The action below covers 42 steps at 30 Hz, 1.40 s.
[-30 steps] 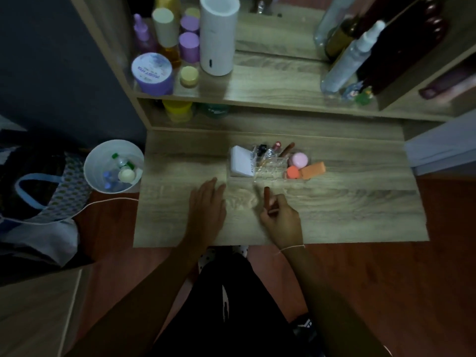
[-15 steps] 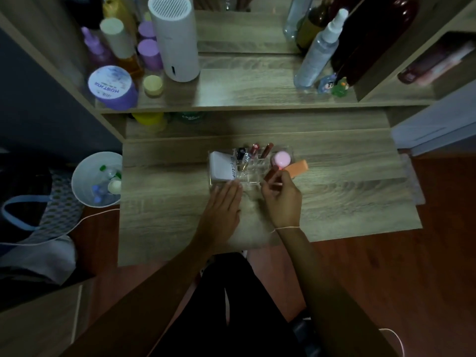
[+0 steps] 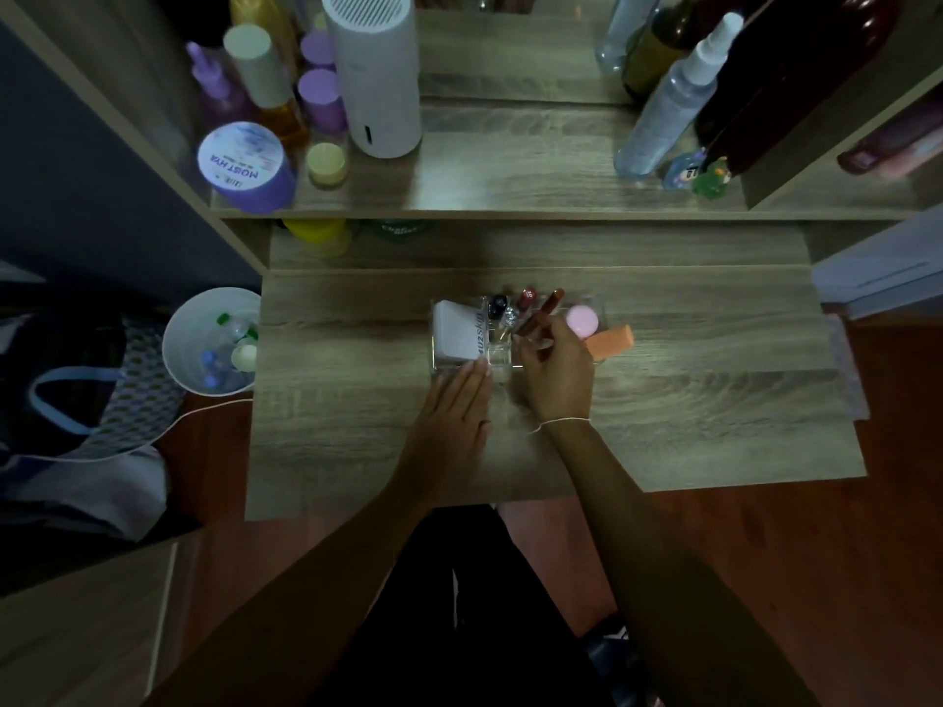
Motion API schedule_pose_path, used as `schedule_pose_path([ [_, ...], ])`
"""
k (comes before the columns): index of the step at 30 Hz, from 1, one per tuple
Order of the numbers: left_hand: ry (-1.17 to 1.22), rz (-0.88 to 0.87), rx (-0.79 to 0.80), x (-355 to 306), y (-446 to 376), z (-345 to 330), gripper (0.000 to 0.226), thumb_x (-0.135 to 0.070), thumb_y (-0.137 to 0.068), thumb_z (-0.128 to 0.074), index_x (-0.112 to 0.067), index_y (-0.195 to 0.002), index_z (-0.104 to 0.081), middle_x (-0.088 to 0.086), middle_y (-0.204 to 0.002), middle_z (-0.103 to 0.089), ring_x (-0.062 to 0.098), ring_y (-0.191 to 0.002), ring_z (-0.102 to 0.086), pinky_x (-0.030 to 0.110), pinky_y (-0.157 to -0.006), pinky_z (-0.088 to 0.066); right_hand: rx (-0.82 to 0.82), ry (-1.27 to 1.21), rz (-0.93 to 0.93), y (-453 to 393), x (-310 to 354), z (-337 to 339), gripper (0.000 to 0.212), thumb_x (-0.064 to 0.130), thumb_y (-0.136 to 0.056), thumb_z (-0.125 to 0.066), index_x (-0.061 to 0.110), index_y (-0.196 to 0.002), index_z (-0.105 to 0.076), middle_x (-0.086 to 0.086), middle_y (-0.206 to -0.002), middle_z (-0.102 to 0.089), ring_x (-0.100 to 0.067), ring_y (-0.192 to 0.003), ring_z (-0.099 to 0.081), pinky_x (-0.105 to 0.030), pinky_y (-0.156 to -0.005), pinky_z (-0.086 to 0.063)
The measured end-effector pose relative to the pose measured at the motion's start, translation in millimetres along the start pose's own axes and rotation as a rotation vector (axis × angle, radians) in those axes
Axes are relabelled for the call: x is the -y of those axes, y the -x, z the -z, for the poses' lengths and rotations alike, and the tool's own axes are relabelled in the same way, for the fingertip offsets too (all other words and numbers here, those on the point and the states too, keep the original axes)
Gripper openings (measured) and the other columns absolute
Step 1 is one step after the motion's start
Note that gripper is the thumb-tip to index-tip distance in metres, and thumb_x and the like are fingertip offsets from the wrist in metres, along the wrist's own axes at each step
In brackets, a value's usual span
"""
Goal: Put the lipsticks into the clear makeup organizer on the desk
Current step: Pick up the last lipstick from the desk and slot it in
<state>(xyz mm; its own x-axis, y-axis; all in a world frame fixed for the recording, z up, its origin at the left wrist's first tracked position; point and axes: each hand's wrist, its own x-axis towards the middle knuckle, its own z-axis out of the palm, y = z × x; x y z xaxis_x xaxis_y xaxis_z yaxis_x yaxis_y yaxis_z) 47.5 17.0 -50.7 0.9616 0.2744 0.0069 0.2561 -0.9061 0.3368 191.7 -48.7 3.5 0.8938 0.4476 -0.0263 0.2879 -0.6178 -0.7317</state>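
Lipsticks are the focus, and one brown lipstick (image 3: 536, 318) is being pinched in the fingers of the right hand (image 3: 556, 372), slanting up and away from the knuckles over the clear makeup organizer (image 3: 510, 367). Nearest the viewer, two bare forearms are reaching forward across the wooden desk (image 3: 689, 390), with a thin string looping the right wrist. The left hand (image 3: 451, 415) is lying flat and empty, fingers together, its fingertips touching the organizer's near wall. Just beyond those fingertips a white box (image 3: 455, 334) is sitting in the organizer's left section. Between the two hands and slightly farther, a black-capped lipstick (image 3: 496, 305) and a dark red lipstick (image 3: 526, 297) are standing in the organizer's small slots. Just past the right hand a pink round sponge (image 3: 581, 319) is resting, and to its right an orange wedge sponge (image 3: 610, 341) is poking out. Far to the left of the left hand, a white bucket (image 3: 176, 344) is sitting off the desk. Well beyond both hands, a shelf is carrying a purple jar (image 3: 245, 168) and a white cylinder (image 3: 375, 79).
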Motion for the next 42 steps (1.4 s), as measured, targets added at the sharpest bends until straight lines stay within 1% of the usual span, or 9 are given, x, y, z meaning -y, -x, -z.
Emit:
schedule_pose_path([
  [4, 0.039, 0.014, -0.018, 0, 1, -1, 0.064, -0.023, -0.089, -0.051, -0.004, -0.145, -0.027, 0.015, -0.153, -0.032, 0.025, -0.143, -0.023, 0.048, -0.116, -0.017, 0.05, 0.024, 0.001, -2, -4, -5, 0.012, 0.01, -0.082, -0.067, 0.007, -0.092, -0.061, -0.015, -0.093, -0.068, -0.032, -0.088, -0.062, -0.036, -0.072, -0.046],
  [10, 0.055, 0.003, -0.029, 1, 2, -1, 0.061, -0.023, -0.09, -0.05, -0.004, -0.144, -0.028, 0.015, -0.152, -0.034, 0.025, -0.143, -0.025, 0.046, -0.118, -0.016, 0.057, 0.072, -0.014, -5, -6, -6, 0.015, 0.014, -0.083, -0.068, 0.007, -0.095, -0.063, -0.015, -0.096, -0.068, -0.03, -0.091, -0.062, -0.032, -0.073, -0.043],
  [16, 0.071, 0.014, 0.016, 1, 0, -1, 0.061, -0.024, -0.09, -0.045, -0.003, -0.144, -0.027, 0.017, -0.152, -0.033, 0.028, -0.143, -0.025, 0.053, -0.115, -0.024, 0.07, 0.104, 0.009, -6, -4, -4, 0.014, 0.016, -0.085, -0.066, 0.009, -0.097, -0.062, -0.013, -0.1, -0.069, -0.029, -0.093, -0.064, -0.04, -0.079, -0.052],
  [21, 0.076, 0.018, 0.042, 1, 0, 0, 0.059, -0.026, -0.091, -0.041, -0.002, -0.143, -0.029, 0.019, -0.151, -0.035, 0.03, -0.142, -0.028, 0.055, -0.113, -0.027, 0.069, 0.115, 0.01, -6, -5, -4, 0.012, 0.016, -0.086, -0.065, 0.01, -0.097, -0.062, -0.011, -0.101, -0.07, -0.027, -0.092, -0.065, -0.035, -0.076, -0.051],
  [23, 0.068, 0.016, 0.047, 1, 0, -1, 0.059, -0.026, -0.091, -0.04, -0.002, -0.144, -0.029, 0.018, -0.151, -0.034, 0.029, -0.142, -0.027, 0.054, -0.114, -0.027, 0.069, 0.122, 0.019, -8, -4, -3, 0.013, 0.015, -0.087, -0.064, 0.01, -0.099, -0.063, -0.011, -0.102, -0.07, -0.026, -0.091, -0.066, -0.033, -0.075, -0.051],
  [27, 0.071, 0.034, 0.046, 0, 0, -2, 0.059, -0.026, -0.092, -0.039, -0.003, -0.145, -0.026, 0.017, -0.153, -0.031, 0.027, -0.144, -0.023, 0.051, -0.116, -0.023, 0.073, 0.135, 0.021, -10, -2, 0, 0.019, 0.015, -0.086, -0.064, 0.008, -0.103, -0.063, -0.012, -0.102, -0.07, -0.029, -0.092, -0.067, -0.042, -0.077, -0.055],
  [30, 0.067, 0.047, 0.045, -1, 0, -3, 0.06, -0.025, -0.092, -0.041, -0.004, -0.145, -0.025, 0.016, -0.153, -0.03, 0.026, -0.144, -0.021, 0.049, -0.118, -0.019, 0.078, 0.127, 0.006, -8, -2, 2, 0.021, 0.013, -0.084, -0.064, 0.007, -0.104, -0.062, -0.013, -0.1, -0.071, -0.029, -0.09, -0.067, -0.044, -0.077, -0.056],
  [37, 0.069, 0.038, 0.006, -5, 1, 3, 0.06, -0.024, -0.09, -0.043, -0.001, -0.144, -0.029, 0.018, -0.152, -0.032, 0.029, -0.143, -0.025, 0.046, -0.117, -0.013, 0.083, 0.065, -0.038, -2, -5, 6, 0.023, 0.013, -0.082, -0.068, 0.01, -0.103, -0.059, -0.012, -0.095, -0.071, -0.028, -0.087, -0.067, -0.034, -0.074, -0.051],
  [42, 0.145, 0.024, -0.061, -10, 4, 14, 0.054, -0.021, -0.092, -0.04, 0.002, -0.14, -0.036, 0.021, -0.149, -0.036, 0.032, -0.14, -0.029, 0.051, -0.114, -0.026, 0.017, 0.046, -0.025, 3, -10, 9, 0.021, 0.016, -0.082, -0.07, 0.009, -0.099, -0.06, -0.011, -0.087, -0.07, -0.028, -0.08, -0.066, -0.031, -0.069, -0.046],
])
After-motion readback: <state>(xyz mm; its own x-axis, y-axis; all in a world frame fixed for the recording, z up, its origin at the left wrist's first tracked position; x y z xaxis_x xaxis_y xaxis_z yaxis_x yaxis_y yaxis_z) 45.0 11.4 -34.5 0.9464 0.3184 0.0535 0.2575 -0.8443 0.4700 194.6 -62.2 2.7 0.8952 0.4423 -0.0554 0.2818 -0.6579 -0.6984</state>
